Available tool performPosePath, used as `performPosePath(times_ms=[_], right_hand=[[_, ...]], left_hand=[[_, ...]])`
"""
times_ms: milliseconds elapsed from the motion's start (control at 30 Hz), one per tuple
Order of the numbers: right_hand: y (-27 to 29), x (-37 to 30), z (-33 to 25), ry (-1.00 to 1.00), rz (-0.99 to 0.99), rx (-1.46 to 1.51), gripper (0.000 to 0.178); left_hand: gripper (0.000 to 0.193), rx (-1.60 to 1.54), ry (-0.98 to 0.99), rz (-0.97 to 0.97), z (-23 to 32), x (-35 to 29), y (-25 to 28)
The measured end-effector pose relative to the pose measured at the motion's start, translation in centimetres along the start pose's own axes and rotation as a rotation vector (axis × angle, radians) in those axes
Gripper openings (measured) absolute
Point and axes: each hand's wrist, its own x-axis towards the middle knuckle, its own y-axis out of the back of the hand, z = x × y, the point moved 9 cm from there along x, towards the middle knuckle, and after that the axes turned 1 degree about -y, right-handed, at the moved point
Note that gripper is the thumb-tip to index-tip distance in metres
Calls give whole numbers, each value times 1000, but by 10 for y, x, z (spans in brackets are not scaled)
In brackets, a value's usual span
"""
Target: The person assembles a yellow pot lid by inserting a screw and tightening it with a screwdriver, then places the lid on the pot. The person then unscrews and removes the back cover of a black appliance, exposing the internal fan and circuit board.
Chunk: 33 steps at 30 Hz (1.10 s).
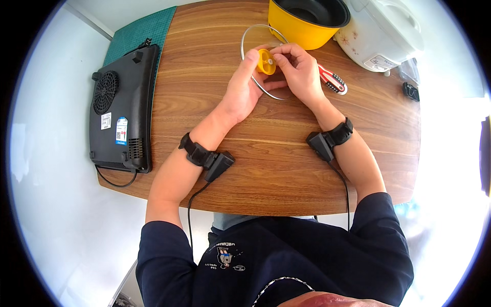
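Left hand (pixel 244 91) grasps the yellow knob (pixel 262 62) at the clear lid (pixel 242 45); right hand (pixel 303 74) curls at its right edge, grip indiscernible. Knob should stay square, steady.

On the left side of the wooden table (pixel 245 179) lies a flat black appliance (pixel 123 102), which seems to be an electric hot plate. Its underside is turned up, so one can see a round fan grille (pixel 106 92), a white sticker (pixel 106 121) and a blue and white sticker (pixel 121 131). A black cord (pixel 115 182) makes a curve below its near edge. The appliance covers a part of a green mat (pixel 135 33). At the far right stands a white rice cooker (pixel 378 36) with flowers on its side. Near it there are some clear plastic (pixel 410 70) and a small black object (pixel 410 91), whose kind I cannot tell.
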Motion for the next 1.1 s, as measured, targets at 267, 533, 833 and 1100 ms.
performPosePath(times_ms=[267, 533, 833, 1100], right_hand=[[-16, -2, 6, -97, -54, 295, 16], [-12, -3, -9, -27, -8, 107, 16], [-8, -3, -19, 152, 12, 50, 15], [-5, -3, -19, 167, 50, -23, 22]], left_hand=[[90, -100, 11, 24, 7, -5, 11], [118, 8, -14, 7, 4, -4, 14], [123, -19, -16, -18, 6, -3, 8], [119, 7, -38, -25, 6, -1, 7]])
